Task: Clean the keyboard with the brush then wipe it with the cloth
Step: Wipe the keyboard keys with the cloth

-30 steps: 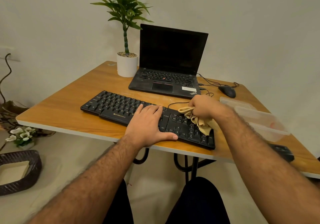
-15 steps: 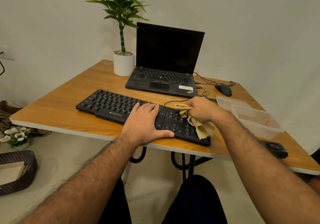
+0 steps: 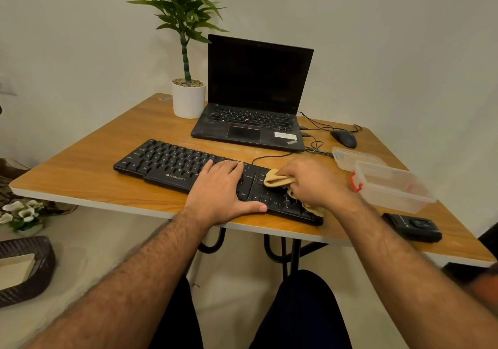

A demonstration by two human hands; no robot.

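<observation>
Place: home desk corner.
Evidence: open black laptop (image 3: 253, 98) on wooden table (image 3: 80, 171); left of laptop, white potted plant (image 3: 188, 100); right, black mouse (image 3: 343, 138).

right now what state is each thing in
keyboard: flat on table, being wiped
cloth: bunched, on the keys
right hand: grips cloth
left hand: flat on keyboard, steadying it
laptop: lid open, screen dark
tub: open, lid off behind it
mouse: idle, on table

Single head-worn view, forward and down over the table (image 3: 80, 176), close above both forearms.
</observation>
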